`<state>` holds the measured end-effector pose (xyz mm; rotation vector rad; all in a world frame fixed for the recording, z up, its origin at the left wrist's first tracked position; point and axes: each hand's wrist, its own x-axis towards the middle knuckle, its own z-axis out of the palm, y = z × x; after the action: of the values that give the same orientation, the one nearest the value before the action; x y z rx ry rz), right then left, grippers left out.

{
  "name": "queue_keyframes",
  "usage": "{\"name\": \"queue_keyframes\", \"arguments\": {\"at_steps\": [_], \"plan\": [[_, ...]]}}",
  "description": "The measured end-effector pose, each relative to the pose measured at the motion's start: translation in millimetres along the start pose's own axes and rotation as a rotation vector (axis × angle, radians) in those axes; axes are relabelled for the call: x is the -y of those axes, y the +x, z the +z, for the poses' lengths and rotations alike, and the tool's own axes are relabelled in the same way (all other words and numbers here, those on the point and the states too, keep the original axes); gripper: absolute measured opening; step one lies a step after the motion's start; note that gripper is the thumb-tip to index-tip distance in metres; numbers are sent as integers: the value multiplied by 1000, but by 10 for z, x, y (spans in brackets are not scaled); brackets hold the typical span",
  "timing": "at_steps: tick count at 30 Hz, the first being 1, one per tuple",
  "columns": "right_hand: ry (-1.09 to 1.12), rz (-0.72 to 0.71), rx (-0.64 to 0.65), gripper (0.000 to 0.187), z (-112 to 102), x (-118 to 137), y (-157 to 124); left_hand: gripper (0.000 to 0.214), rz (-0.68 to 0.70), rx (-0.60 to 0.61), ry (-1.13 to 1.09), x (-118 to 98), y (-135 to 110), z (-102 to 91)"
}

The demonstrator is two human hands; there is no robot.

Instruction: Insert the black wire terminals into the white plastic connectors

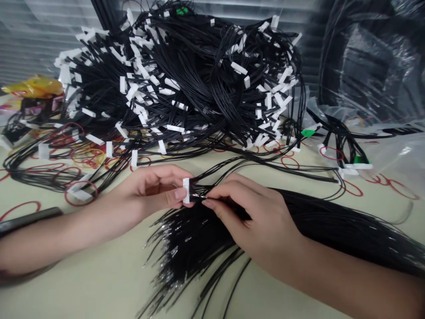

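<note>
Above cream tabletop (99, 288), left hand (149, 195) pinches white connector (186, 191), right hand (249, 217) black wires (197, 194)

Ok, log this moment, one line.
left hand: holds white connector; right hand: pinches black wire at connector; below: loose wire bundle; behind: wire harness heap

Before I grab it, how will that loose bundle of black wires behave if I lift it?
The bundle of thin black wires will probably feel light and floppy, since its strands splay and curve freely. It may slide apart, as no tie shows along it. The metal-tipped ends could well snag one another.
</note>
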<state>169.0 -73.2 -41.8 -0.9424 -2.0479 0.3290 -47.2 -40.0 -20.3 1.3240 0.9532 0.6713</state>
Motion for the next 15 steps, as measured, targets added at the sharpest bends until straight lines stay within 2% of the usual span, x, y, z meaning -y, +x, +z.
{"name": "queue_keyframes", "arguments": {"at_steps": [9,15], "plan": [[26,5,17,13,24,-11,-12,12,2,5,58,22,-32,2],[179,20,70,11,0,-1,-7,11,6,-4,54,29,-20,6]]}}
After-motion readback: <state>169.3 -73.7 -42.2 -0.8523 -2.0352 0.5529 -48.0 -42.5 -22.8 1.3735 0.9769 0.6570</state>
